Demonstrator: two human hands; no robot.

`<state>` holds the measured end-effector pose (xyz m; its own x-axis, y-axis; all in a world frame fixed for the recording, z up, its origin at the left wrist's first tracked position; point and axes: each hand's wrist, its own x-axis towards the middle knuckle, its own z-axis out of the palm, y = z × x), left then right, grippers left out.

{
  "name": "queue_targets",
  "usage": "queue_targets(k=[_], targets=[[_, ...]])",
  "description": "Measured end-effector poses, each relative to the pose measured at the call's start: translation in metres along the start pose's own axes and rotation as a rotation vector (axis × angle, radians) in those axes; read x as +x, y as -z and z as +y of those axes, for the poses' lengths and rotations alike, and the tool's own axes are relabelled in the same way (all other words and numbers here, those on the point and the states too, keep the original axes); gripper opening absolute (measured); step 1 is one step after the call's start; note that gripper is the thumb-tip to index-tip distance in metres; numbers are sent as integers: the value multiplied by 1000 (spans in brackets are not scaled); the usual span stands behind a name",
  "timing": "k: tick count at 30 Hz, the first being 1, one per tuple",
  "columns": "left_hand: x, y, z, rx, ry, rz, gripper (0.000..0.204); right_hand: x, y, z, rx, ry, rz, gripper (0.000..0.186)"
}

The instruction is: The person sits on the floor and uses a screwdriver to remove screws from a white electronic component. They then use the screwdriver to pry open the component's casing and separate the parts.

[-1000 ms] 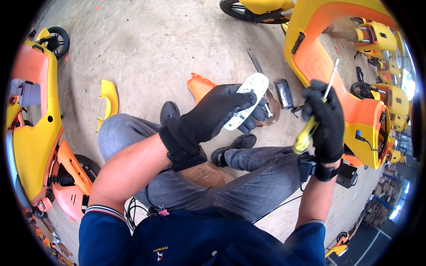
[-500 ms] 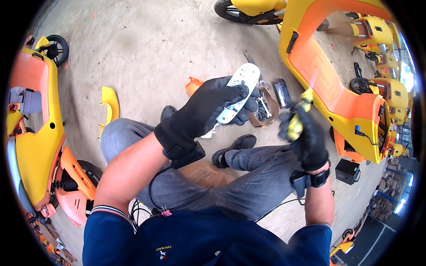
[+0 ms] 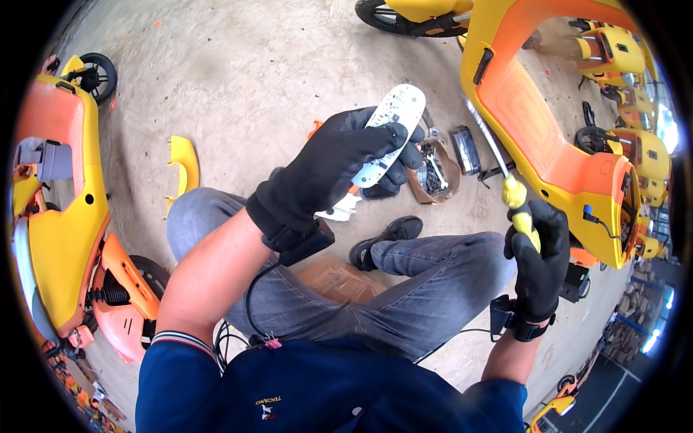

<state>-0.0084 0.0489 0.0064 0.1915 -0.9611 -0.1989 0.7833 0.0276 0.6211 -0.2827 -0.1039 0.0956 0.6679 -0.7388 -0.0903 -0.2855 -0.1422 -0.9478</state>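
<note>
In a black glove, my left hand [image 3: 346, 155] grips a long white circuit board [image 3: 398, 108] with rounded ends, its face dotted with small parts. The thumb presses on the board's face while the fingers wrap behind it. My right hand [image 3: 538, 252], gloved too, is closed around the yellow handle of a screwdriver [image 3: 514, 193]. The screwdriver's metal shaft points up and to the left, apart from the board. Beyond the left hand, an open box of tools [image 3: 453, 177] with a wrench [image 3: 436, 169] on top rests on the floor.
Beside the tool box lies a black rectangular part [image 3: 466, 150]. Yellow-and-orange scooters stand on the left [image 3: 58, 216] and right [image 3: 527, 115]. A curved yellow panel [image 3: 185, 166] is on the floor, and flattened cardboard [image 3: 336, 281] lies between my legs.
My right hand has swung right and slightly down with the screwdriver, away from the board. The left hand still holds the board, raised slightly.
</note>
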Motion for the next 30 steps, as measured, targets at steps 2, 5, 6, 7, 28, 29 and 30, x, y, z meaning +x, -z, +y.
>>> queue_targets(k=[2,5,6,7,28,29,30], targets=[[-1,0,1,4,-5,-3,37,-5,4,6,-7,26,9,39],[-3,-1,2,120,-5,57,37,-12,5,12,29,43,23,36],[-3,-1,3,125,6,62,37,-12,4,13,30,47,42,35],[-3,-1,3,128,10,53,37,-12,4,15,49,42,54,33],[-9,-11,9,248,-3,63,40,-13,1,20,74,5,128,29],[-9,-11,9,248,-10,58,39,-13,1,20,96,10,118,29],[-9,-10,9,264,-9,61,39,-12,1,20,36,43,119,30]])
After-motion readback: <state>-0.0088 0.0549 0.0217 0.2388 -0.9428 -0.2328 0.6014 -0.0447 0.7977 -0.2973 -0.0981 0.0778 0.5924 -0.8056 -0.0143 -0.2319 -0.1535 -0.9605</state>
